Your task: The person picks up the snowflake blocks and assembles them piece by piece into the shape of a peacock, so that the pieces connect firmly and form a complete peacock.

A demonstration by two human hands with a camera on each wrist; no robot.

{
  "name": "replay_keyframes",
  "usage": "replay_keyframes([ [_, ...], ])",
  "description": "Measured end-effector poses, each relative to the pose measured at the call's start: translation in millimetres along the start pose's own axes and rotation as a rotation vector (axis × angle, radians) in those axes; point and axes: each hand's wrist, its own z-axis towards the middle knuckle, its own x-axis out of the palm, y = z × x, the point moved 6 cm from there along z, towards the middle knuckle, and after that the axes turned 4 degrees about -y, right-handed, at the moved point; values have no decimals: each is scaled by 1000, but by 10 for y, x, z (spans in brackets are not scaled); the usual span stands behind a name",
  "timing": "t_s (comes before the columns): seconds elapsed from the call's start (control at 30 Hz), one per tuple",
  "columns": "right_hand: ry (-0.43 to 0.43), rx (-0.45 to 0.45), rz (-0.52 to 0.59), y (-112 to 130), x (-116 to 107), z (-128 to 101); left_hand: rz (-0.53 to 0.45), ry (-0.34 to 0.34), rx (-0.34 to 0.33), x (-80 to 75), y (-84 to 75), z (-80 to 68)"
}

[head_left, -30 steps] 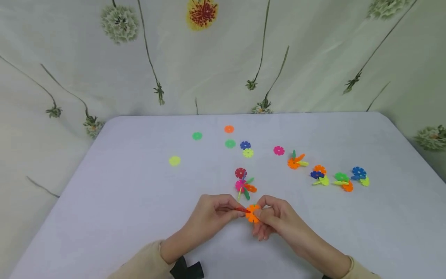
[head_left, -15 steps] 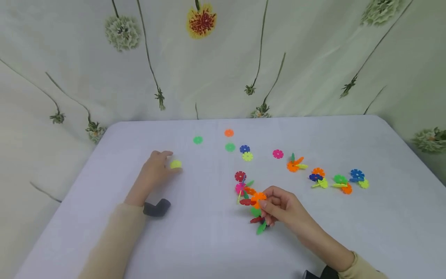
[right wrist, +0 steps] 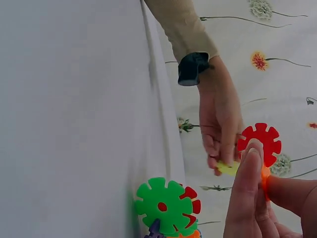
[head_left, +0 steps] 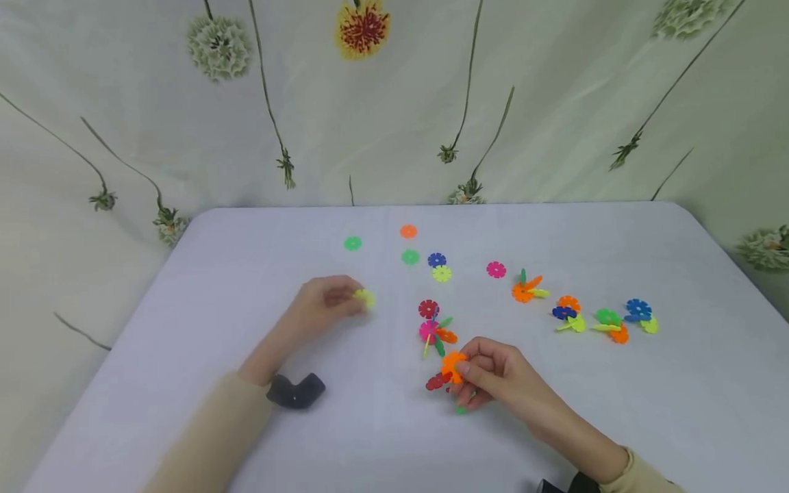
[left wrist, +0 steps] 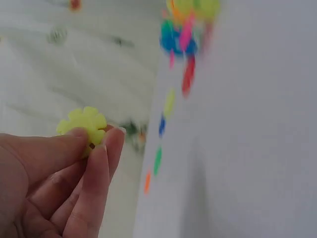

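My left hand (head_left: 323,305) pinches a yellow snowflake disc (head_left: 366,298) between thumb and fingers, above the table. In the left wrist view the notched rim of the yellow disc (left wrist: 81,119) shows past the thumb. My right hand (head_left: 505,376) pinches an orange snowflake disc (head_left: 453,368), with a red disc (head_left: 438,381) joined to it. Fingers hide much of the held piece; a bit of green (head_left: 461,410) shows below them. Just behind it stands a joined cluster with a pink disc (head_left: 428,331) and a red disc (head_left: 428,309) on top.
Loose discs lie farther back: green (head_left: 353,243), orange (head_left: 408,231), another green (head_left: 410,257), blue (head_left: 436,259), yellow (head_left: 441,274) and pink (head_left: 496,270). Several joined clusters, among them one with an orange disc (head_left: 522,293), stand at the right. A flowered cloth (head_left: 394,123) hangs behind the table.
My left hand let go of the red disc, reached left to the yellow disc, lifted it and is carrying it right. My right hand keeps the orange disc, with the red one now joined.
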Motion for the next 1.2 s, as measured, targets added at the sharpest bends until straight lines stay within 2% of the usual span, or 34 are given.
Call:
replay_keyframes([
  [0.1,13,2,-1,9,12,3,-235,151,76,367,-367,-111],
  [0.2,20,6,-12,27,13,15,-314,202,109,584,-592,-203],
  [0.33,44,18,0,48,16,32,-354,196,112,680,-696,-247],
  [0.5,59,47,28,47,25,31,-415,235,124,729,-724,-265],
  [0.6,64,48,46,55,37,21,-460,252,156,762,-738,-280],
  [0.7,56,51,67,67,42,16,-460,238,200,786,-746,-291],
  [0.77,39,55,64,73,37,22,-425,205,228,789,-745,-291],
  [0.93,-37,73,100,73,-7,60,-291,49,248,738,-736,-272],
  [1.03,-66,74,178,69,-35,71,-268,-43,218,695,-717,-271],
  [1.13,-66,92,226,38,-47,62,-307,-56,179,709,-685,-290],
  [1.2,-64,103,219,16,-61,54,-327,-2,168,752,-677,-300],
])
